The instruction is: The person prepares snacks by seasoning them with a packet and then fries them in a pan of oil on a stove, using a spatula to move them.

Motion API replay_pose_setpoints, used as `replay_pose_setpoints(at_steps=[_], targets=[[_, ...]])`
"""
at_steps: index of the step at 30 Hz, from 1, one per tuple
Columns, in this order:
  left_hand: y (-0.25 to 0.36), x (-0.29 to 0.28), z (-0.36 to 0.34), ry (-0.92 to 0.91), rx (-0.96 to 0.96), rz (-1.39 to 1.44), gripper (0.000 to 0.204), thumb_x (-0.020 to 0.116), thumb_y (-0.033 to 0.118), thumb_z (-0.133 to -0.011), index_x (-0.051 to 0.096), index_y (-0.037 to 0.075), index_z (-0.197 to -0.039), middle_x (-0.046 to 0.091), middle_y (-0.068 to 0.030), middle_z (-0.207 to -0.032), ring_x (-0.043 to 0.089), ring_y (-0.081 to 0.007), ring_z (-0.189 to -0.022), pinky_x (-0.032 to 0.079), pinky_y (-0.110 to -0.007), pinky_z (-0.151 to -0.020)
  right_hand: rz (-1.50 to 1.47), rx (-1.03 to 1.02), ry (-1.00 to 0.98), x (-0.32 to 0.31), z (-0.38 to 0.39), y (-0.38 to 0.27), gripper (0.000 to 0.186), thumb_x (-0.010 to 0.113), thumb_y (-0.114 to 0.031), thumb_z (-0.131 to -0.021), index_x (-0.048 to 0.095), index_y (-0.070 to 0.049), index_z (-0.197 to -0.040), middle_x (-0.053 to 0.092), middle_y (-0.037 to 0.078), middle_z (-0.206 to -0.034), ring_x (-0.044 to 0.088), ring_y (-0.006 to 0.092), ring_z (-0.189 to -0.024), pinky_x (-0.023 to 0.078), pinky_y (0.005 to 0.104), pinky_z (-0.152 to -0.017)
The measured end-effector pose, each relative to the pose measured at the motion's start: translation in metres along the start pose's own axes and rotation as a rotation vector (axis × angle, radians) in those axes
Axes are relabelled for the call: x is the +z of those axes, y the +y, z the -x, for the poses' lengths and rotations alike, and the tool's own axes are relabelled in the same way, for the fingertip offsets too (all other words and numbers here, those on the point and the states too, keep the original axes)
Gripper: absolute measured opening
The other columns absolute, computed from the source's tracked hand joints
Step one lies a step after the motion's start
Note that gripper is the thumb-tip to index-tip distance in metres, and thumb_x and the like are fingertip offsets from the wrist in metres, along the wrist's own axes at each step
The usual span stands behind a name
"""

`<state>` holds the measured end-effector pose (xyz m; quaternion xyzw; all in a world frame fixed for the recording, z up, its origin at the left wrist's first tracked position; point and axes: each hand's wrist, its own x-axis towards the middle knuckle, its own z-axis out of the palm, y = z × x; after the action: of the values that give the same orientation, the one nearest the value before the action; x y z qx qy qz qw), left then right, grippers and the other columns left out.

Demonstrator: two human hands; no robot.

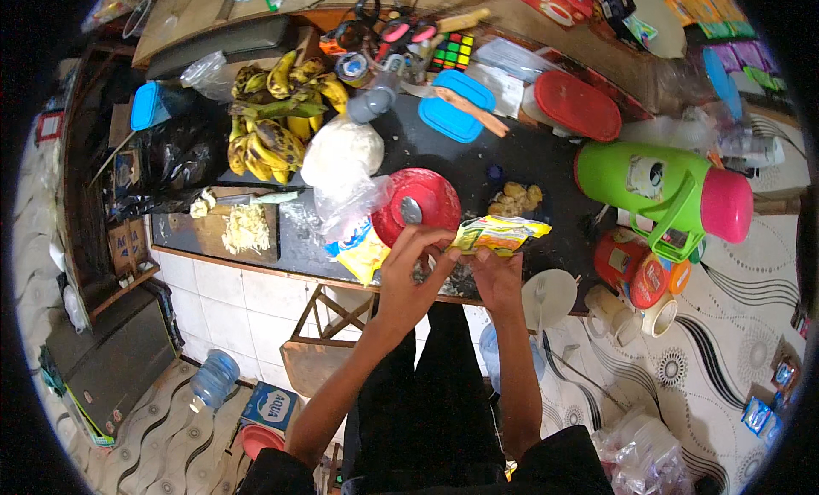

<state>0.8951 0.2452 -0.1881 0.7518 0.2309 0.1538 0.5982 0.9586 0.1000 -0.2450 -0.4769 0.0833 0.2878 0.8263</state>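
Observation:
Both my hands hold a small yellow and green foil sachet (495, 234) above the front edge of the dark counter (512, 158). My left hand (411, 260) pinches the sachet's left end. My right hand (497, 275) grips it from below, near the middle. Just behind my left hand sits a red round lid with a silver knob (418, 201). A second yellow packet (363, 252) lies to the left of my left hand, partly under a crumpled clear plastic bag (350, 200).
On the counter are a bunch of ripe bananas (273, 111), a white dough-like lump in plastic (341, 149), a wooden cutting board with a knife and chopped white bits (243, 222), fried pieces (514, 198), blue and red lids, and a green and pink jug (665, 192). Cups stand at the right.

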Motion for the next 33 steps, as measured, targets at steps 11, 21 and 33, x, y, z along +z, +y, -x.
replay_pose_setpoints(at_steps=[11,21,33], targets=[[-0.019,-0.074,-0.04,0.148,-0.074,0.052,0.01,0.063,0.006,-0.094,0.067,0.0,-0.101,0.062,-0.0071,-0.093,0.057,-0.012,-0.074,0.045,-0.025,-0.067,0.8,-0.336,-0.067,0.081,-0.04,-0.028,0.018,0.07,-0.01,-0.09,0.07,0.005,-0.098,0.065,0.009,-0.099,0.062,0.013,-0.087,0.05,0.0262,-0.076],[-0.043,-0.102,-0.001,0.206,-0.102,-0.006,0.015,0.055,0.005,-0.098,0.064,0.002,-0.111,0.055,-0.0105,-0.108,0.057,-0.0167,-0.095,0.047,-0.027,-0.081,0.929,-0.407,0.463,0.118,-0.098,0.073,0.021,0.071,-0.007,-0.091,0.07,0.007,-0.107,0.068,0.007,-0.089,0.06,0.009,-0.071,0.048,0.0259,-0.059],[-0.045,-0.09,0.003,0.101,-0.137,0.12,0.018,0.051,0.002,-0.1,0.061,0.0,-0.115,0.051,-0.0105,-0.115,0.057,-0.0157,-0.098,0.052,-0.028,-0.082,0.528,-0.428,0.401,0.123,-0.115,0.098,0.048,0.072,-0.014,-0.092,0.055,0.001,-0.134,0.066,0.007,-0.089,0.063,0.0099,-0.079,0.053,0.0241,-0.067]])
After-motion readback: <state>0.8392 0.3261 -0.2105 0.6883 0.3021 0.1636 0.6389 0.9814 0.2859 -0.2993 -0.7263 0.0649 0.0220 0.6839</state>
